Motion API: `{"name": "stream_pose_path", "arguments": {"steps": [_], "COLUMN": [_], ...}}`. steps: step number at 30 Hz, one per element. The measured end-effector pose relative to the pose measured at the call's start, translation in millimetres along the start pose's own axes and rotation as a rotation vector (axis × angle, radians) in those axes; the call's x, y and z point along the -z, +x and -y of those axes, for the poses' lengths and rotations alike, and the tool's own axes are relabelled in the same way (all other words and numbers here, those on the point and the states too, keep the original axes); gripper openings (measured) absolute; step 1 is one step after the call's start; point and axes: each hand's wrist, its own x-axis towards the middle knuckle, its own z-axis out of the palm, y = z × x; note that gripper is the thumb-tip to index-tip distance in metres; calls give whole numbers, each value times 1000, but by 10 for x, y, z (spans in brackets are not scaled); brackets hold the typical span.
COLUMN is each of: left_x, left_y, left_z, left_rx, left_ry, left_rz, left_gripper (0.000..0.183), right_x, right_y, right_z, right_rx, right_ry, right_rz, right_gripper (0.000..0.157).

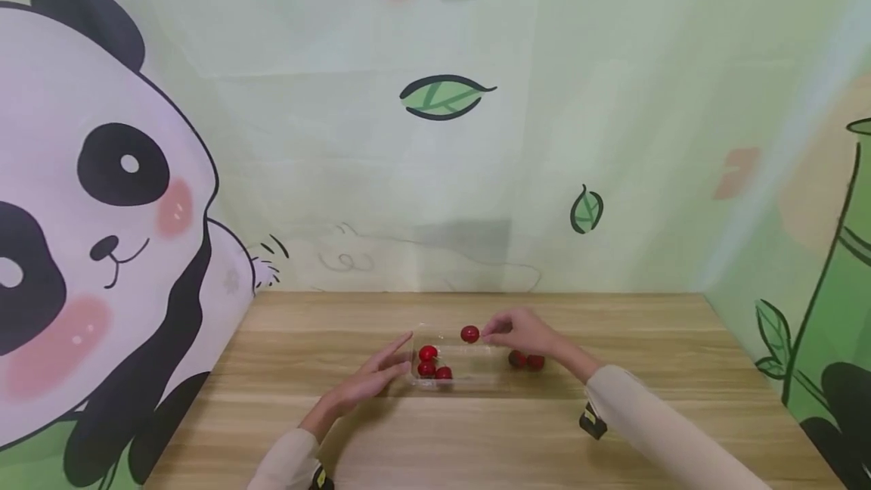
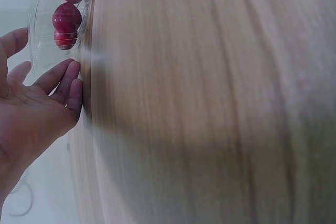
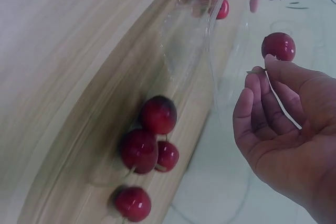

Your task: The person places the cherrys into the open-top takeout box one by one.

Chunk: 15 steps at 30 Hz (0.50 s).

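Observation:
My right hand [image 1: 522, 331] pinches a red cherry [image 1: 470, 334] between thumb and fingertips, above the far side of a clear plastic box [image 1: 472, 370]. In the right wrist view a thin stem [image 3: 283, 107] runs from the pinch across the palm, while the held cherry [image 3: 279, 46] hangs just beyond the thumb tip. Several red cherries [image 1: 426, 369] lie at the left end of the box. There my left hand [image 1: 373, 381], its fingers extended, touches or nearly touches the box's end wall; the exact contact is hard to see.
To the right of the box, several loose dark red cherries [image 3: 139, 150] lie on the wooden table [image 1: 435, 437], below my right hand. A cloth backdrop [image 1: 340, 142] with a panda and leaves rises behind the table's back edge.

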Motion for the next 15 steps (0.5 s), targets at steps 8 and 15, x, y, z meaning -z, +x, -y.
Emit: {"name": "stream_pose_path", "arguments": {"steps": [8, 15], "left_x": [-5, 10], "left_y": [5, -15], "left_z": [-2, -3], "left_rx": [-7, 1], "left_ry": [11, 14], "left_rz": [4, -2], "left_gripper": [68, 66], "right_x": [-147, -296], "right_y": [167, 306], "right_z": [89, 124], "right_rx": [10, 35], "right_ry": [-31, -72], "right_rz": [67, 124], "right_gripper": [10, 6]}}
